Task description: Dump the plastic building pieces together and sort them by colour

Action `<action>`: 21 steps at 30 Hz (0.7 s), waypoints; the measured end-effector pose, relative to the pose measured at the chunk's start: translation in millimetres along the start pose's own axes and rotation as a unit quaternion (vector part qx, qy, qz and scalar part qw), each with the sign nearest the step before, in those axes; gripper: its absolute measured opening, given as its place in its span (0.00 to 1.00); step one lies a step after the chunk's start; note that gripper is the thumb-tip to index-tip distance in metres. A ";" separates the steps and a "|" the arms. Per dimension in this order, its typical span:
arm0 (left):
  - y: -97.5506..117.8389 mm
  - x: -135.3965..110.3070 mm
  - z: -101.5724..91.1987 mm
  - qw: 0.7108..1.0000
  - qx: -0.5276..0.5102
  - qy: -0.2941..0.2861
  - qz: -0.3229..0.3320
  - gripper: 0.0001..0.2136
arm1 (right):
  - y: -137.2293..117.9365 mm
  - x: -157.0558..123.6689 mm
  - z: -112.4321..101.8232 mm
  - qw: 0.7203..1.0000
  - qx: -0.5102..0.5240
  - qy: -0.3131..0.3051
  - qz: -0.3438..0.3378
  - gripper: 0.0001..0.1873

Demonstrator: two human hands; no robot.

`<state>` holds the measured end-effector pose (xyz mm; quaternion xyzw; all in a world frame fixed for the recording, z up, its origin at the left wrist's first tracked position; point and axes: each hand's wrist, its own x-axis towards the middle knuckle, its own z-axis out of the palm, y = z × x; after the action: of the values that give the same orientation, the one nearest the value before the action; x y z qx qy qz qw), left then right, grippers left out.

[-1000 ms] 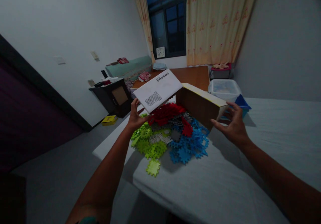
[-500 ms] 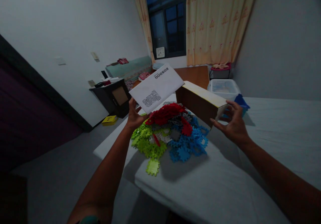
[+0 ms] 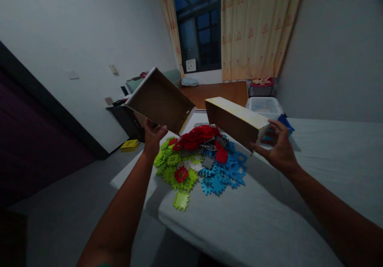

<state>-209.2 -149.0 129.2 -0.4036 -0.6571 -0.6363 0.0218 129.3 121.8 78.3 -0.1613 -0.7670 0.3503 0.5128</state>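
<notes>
My left hand (image 3: 153, 137) grips the lower edge of a shallow cardboard box half (image 3: 160, 99), tilted so its brown inside faces me. In my right hand (image 3: 277, 145) is the end of another cardboard box half (image 3: 237, 119) with a yellow-white side, tipped with its brown inside toward the pile. Beneath both lies a heap of plastic gear-edged pieces: red pieces (image 3: 199, 136) on top, lime green pieces (image 3: 169, 169) at left, blue pieces (image 3: 223, 175) at right, and some grey ones (image 3: 208, 162) between. One green square piece (image 3: 181, 200) lies at the front.
The pile rests on a bed with a pale sheet (image 3: 254, 219). Behind are a clear plastic bin (image 3: 265, 105) and a blue container (image 3: 285, 123). A dark cabinet (image 3: 125, 123) and a yellow box (image 3: 129, 145) stand at left, on the floor side.
My left hand has turned its box half from the white printed outside to the brown inside, moving it left and up. A red gear piece now lies flat on the green ones. The right hand barely moved.
</notes>
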 end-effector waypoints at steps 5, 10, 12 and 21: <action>27.6 -24.2 24.7 0.978 -0.140 -0.029 -0.150 0.37 | -23.4 14.0 -15.1 0.995 -0.016 0.082 -0.059 0.56; 61.2 -58.0 78.2 0.942 -0.185 -0.135 -0.246 0.41 | -59.8 26.9 -29.3 0.973 -0.145 0.082 -0.158 0.47; 69.8 -70.3 97.8 0.929 -0.180 -0.173 -0.275 0.42 | -70.8 27.2 -33.7 0.964 -0.181 0.044 -0.192 0.41; 88.4 -110.0 161.0 0.882 -0.216 -0.227 -0.351 0.46 | -84.9 -20.9 -72.6 0.895 -0.331 -0.080 -0.288 0.34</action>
<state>-7.7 -78.8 111.4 -0.2745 -0.5891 -0.6195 -0.4403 212.9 76.5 140.5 -0.0651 -0.8899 -0.0748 0.4452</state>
